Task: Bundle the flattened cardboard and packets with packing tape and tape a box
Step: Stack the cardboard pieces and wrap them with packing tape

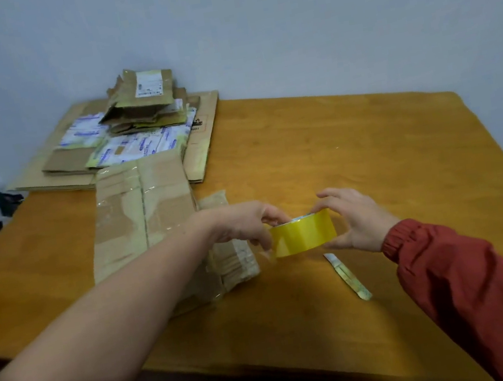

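Left hand (249, 227) and right hand (357, 219) both gripping tape roll (303, 236) from opposite sides, over table (369, 155).

I am judging step as finding tape end. Next move is calling for peeling a strip free.

I am counting:
- one roll
- one cutter (347, 275), lying just below-right of roll
- one flattened carton (145, 213), lying left of roll
- one cardboard-and-packet pile (135, 133), lying well beyond roll, leftward

Soft even indoor light, faint shadows, mild sheen on tape roll (303, 234), overall blur, wide-angle bending at edges
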